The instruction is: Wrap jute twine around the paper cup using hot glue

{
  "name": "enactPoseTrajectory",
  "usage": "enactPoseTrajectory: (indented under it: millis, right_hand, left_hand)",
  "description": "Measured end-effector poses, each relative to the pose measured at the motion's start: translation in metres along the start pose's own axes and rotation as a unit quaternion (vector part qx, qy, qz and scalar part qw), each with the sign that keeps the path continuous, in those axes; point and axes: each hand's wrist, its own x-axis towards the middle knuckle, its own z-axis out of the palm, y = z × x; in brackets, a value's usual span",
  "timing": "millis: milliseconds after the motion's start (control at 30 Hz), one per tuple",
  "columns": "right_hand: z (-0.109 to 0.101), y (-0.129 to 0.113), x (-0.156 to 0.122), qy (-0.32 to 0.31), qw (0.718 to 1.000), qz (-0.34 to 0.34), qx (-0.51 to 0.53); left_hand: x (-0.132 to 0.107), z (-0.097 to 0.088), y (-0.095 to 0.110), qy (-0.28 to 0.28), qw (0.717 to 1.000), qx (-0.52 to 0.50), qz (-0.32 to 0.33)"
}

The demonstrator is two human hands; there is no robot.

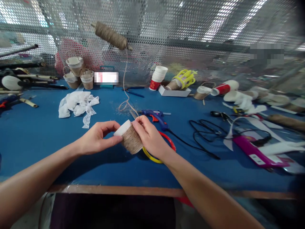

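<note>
Tilted above the blue table is a paper cup (132,140) wound with brown twine, a white band bare at one end. My left hand (98,137) grips that white end between thumb and fingers. My right hand (150,135) holds the twine-covered side, its fingertips where the loose twine (126,95) meets the cup. The twine runs up to a large spool (111,35) in front of the mesh panel. Behind my right hand lies a blue glue gun (156,116) with an orange trigger. A red and yellow ring (152,157) is partly hidden beneath that hand.
White lace (77,104) lies to the left, with small twine-wrapped buckets (87,79) behind it. Stacked paper cups (158,77) and a white box (174,92) stand at the back. Black cables (205,130) and a purple power strip (257,152) spread across the right.
</note>
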Motion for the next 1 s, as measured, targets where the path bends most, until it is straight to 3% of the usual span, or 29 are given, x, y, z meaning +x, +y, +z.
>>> enactPoseTrajectory:
  millis: [733,1000]
  right_hand:
    - [0.0029,0.0055,-0.0009,0.012,0.997,-0.032,-0.063]
    - [0.0029,0.0051,-0.0015,-0.001,0.997,-0.026,-0.069]
  left_hand:
    - [0.0004,0.0035,0.0005,0.016,0.998,0.027,-0.06]
    - [0.0017,0.0028,0.0043,-0.011,0.997,0.004,-0.071]
